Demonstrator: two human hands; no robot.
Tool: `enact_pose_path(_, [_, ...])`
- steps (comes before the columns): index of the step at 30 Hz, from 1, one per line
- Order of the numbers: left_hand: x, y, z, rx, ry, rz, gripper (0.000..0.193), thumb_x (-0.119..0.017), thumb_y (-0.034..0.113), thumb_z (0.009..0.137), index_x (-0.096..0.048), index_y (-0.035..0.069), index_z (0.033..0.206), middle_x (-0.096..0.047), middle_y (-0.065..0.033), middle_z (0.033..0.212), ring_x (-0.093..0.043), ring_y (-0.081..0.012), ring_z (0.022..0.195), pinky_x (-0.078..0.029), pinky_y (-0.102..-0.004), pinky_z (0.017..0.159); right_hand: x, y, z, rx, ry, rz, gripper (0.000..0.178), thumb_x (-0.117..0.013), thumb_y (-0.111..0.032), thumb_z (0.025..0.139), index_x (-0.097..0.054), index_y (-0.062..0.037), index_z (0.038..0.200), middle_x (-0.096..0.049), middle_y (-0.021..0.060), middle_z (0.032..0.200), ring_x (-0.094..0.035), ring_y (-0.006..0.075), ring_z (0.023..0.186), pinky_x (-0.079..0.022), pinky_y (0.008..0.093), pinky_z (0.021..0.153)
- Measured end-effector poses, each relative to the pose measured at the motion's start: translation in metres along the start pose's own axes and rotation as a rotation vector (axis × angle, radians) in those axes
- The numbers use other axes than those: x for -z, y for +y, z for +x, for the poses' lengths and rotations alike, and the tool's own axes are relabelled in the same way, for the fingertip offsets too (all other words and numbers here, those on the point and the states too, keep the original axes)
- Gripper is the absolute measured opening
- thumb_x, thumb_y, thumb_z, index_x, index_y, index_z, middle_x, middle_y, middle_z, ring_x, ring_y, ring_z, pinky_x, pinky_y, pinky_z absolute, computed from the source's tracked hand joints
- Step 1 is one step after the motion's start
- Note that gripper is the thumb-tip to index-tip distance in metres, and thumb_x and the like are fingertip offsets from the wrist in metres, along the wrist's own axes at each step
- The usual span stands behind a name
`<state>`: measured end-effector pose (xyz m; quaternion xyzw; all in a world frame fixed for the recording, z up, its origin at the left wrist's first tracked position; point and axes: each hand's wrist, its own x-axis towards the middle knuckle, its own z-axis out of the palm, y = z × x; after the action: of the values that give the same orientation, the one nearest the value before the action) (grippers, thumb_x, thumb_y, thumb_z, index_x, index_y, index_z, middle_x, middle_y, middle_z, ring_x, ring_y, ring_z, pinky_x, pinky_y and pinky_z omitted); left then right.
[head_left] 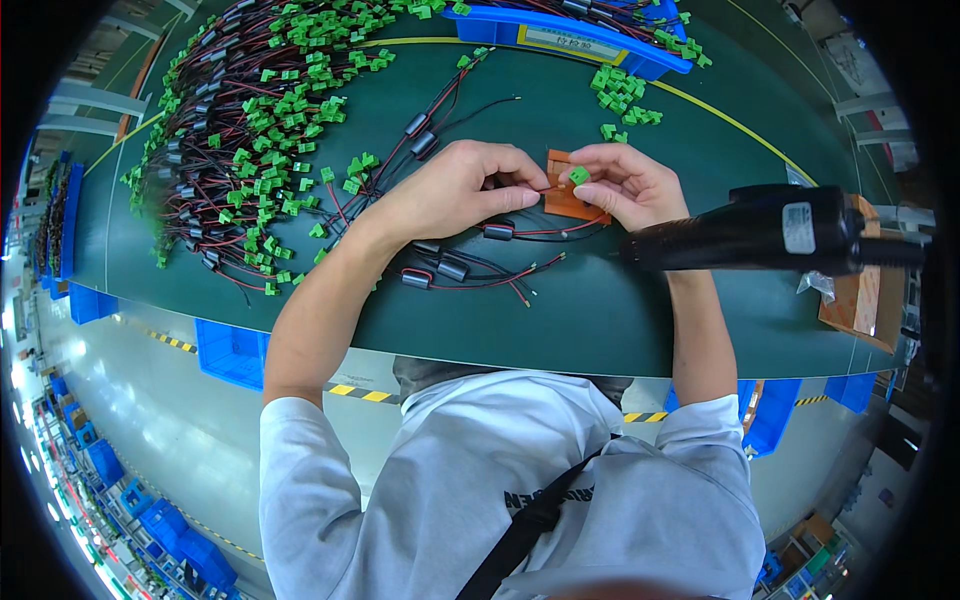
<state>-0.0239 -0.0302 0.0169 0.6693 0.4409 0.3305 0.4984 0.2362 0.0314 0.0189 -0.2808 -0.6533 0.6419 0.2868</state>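
My left hand (470,185) is closed, with thumb and forefinger pinched on a thin red wire (548,191) in front of an orange block (568,205). Close by on the right, my right hand (635,187) grips a small green terminal connector (579,175) between thumb and fingers. The wire's end lies close to the connector; whether it is inside, I cannot tell. Beneath my hands lie red and black cables with dark cylindrical cores (452,266), some with bare ends. Another pair of cored cables (424,144) stretches beyond my left hand.
A large heap of cables with green connectors (250,140) covers the left of the green table (600,325). Loose green connectors (618,92) lie by a blue bin (560,38). A black, labelled, screwdriver-like tool (740,235) crosses above my right forearm. A cardboard box (868,290) stands right.
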Motion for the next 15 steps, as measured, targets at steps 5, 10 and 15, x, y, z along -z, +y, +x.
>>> enact_pose_path(5, [0.0001, -0.0031, 0.0022, -0.005, -0.023, -0.054, 0.022, -0.072, 0.019, 0.102, -0.074, -0.001, 0.112, -0.074, -0.005, 0.092, -0.065, -0.0121, 0.082, -0.054, -0.0305, 0.076, 0.0066, 0.0094, 0.0004, 0.111, -0.031, -0.083, 0.028, -0.071, 0.003, 0.098, -0.069, 0.0007, 0.126, -0.072, 0.0079, 0.12, -0.069, 0.0143, 0.111, -0.057, 0.029, 0.101])
enact_pose_path(10, [-0.0001, 0.0021, 0.0002, 0.102, -0.025, -0.101, 0.021, -0.069, 0.019, 0.105, -0.073, 0.0, 0.111, -0.068, -0.0003, 0.088, -0.061, -0.0076, 0.078, -0.051, -0.0243, 0.07, -0.0015, 0.0049, 0.0004, 0.017, 0.06, -0.084, 0.025, -0.073, 0.002, 0.096, -0.072, 0.0001, 0.121, -0.073, 0.0078, 0.118, -0.071, 0.0146, 0.107, -0.059, 0.0286, 0.097])
enact_pose_path(15, [0.0, 0.0046, 0.0016, 0.112, 0.002, -0.202, 0.018, -0.068, 0.017, 0.104, -0.073, 0.0, 0.105, -0.067, 0.0001, 0.081, -0.06, -0.0064, 0.073, -0.049, -0.0239, 0.064, 0.0042, 0.0112, 0.0023, 0.175, 0.028, -0.364, 0.024, -0.076, 0.001, 0.093, -0.075, -0.0021, 0.116, -0.075, 0.0085, 0.117, -0.073, 0.0156, 0.102, -0.06, 0.0282, 0.09])
